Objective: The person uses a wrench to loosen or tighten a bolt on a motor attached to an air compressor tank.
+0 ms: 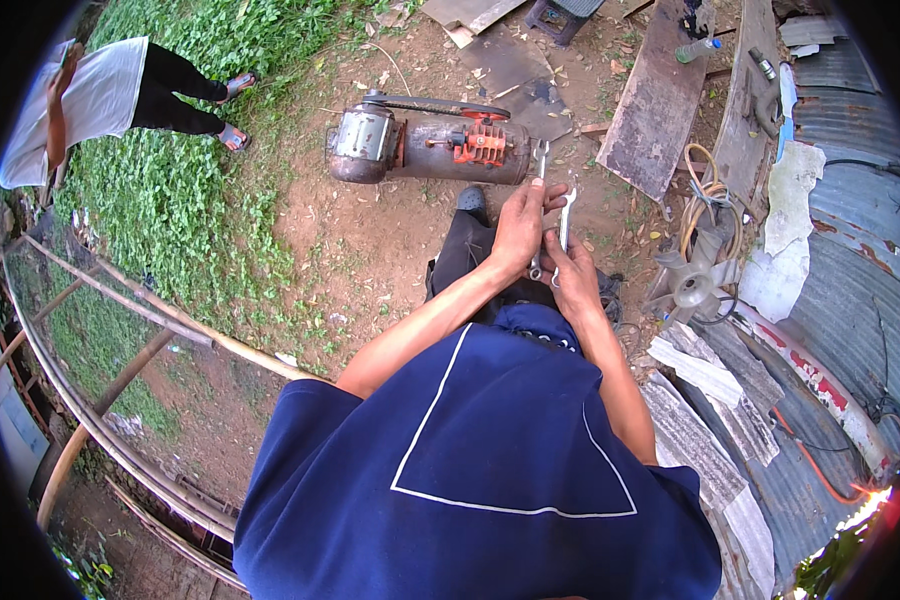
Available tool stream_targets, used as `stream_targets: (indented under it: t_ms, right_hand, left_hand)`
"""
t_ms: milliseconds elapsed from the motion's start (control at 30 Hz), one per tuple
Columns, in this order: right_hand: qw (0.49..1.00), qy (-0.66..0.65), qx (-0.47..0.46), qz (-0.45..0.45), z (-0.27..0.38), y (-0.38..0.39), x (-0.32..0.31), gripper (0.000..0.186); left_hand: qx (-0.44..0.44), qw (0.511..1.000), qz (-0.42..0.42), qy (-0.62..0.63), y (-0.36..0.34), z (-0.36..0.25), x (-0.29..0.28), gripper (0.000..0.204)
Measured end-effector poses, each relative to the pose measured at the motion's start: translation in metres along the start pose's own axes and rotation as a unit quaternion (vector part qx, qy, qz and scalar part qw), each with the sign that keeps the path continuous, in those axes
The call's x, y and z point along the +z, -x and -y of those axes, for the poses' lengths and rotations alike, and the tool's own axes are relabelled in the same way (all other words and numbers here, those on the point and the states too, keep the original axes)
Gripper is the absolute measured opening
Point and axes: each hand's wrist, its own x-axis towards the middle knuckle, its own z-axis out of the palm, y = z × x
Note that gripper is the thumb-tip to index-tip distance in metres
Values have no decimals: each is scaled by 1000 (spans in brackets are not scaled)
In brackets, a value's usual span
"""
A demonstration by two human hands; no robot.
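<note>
Left hand [518, 228] grips a silver wrench [541, 160], right hand [576, 282] a second wrench [567, 218], upper ends toward twelve o'clock in the head view; a belt-driven machine [440, 160] lies toward ten. Firm grips, shanks apart, should prevent knocking.

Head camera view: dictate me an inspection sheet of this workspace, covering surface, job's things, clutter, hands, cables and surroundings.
Surface: bare dirt ground with scattered dry leaves.
Job's things: two wrenches; a rusty tank bearing a grey motor and an orange pump.
Clutter: wooden board, metal fan, corrugated sheets, all at the right.
Hands: left hand grips one wrench; right hand grips the other wrench.
Cables: tan coil beside the fan, hose or cable unclear; orange cord on the sheets.
Surroundings: another person standing upper left, near green plants.
</note>
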Motion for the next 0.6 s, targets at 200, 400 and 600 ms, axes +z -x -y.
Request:
stream_targets:
  t_ms: [200, 400, 600]
  right_hand:
    - [999, -5, -37, 17, 4, -13, 3, 25]
    - [994, 25, -108, 22, 14, -25, 7, 28]
    - [994, 12, -106, 8, 21, -27, 12, 31]
  left_hand:
    - [53, 994, 46, -89, -8, -4, -3, 47]
    - [-63, 986, 143, -65, -14, -21, -17, 39]
    - [-43, 993, 84, 65, -24, -25, -24, 31]
